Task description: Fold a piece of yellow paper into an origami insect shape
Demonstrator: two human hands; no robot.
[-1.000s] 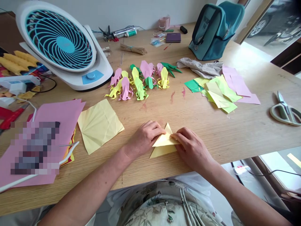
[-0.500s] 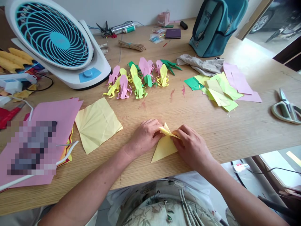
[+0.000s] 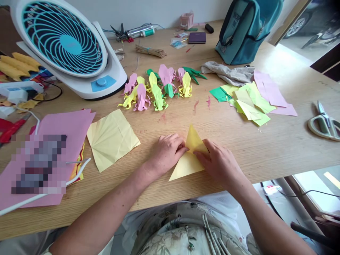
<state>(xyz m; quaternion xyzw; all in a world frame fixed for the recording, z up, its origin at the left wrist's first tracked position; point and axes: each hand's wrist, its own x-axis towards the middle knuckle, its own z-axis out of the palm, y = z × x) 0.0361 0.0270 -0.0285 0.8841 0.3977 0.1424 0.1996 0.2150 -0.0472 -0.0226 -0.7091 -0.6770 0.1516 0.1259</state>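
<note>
A pale yellow piece of origami paper (image 3: 187,165), folded in layers, lies on the table in front of me. Its upper part stands out as a tall point directed away from me, above a wider triangular base. My left hand (image 3: 168,151) pinches the left edge at the middle of the paper. On the other edge, my right hand (image 3: 219,159) grips the paper between thumb and fingers, covering its right corner. A creased yellow square sheet (image 3: 114,140) rests to the left of my left hand.
Several folded paper figures (image 3: 156,90) in pink, yellow and green stand beyond my hands. A fan (image 3: 102,83) is at back left, pink sheets (image 3: 53,124) at left. Cut paper pieces (image 3: 249,102), scissors (image 3: 325,122), a cloth (image 3: 228,72) and a teal bag (image 3: 239,39) lie right.
The paper's upper flap, bunched and partly raised between my fingers before, now lies spread as a tall point. My hands remain on either side of it. The view has shifted slightly.
</note>
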